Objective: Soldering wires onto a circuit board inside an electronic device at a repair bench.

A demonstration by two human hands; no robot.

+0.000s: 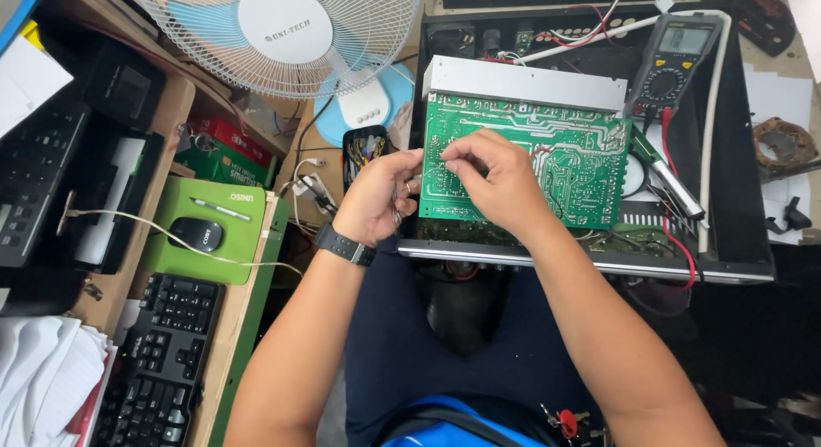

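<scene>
1. Green rectangular printed circuit board (547, 169), solder side up, lies on the open black metal chassis (735, 199) just ahead of both hands; already lifted out of its seat.
2. L hand (376, 199): fingers narrow, pinching a small metal tool, kind unclear, at board's near-left edge.
3. R hand (496, 182): fingertips pinched on board surface; held item hidden.
4. Black multimeter (676, 66) far right, beyond the R hand, leads loose. Board work unfinished by my read; chassis open.

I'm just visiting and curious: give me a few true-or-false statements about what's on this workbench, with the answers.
1. Both hands are at the green circuit board. True.
2. The left hand wears a dark wristband. True.
3. The multimeter lies beside the keyboard. False: it rests on the open black chassis, upper right.
4. The mouse sits on a red pad. False: the pad is green.
5. A white fan stands at the top. True.
</scene>
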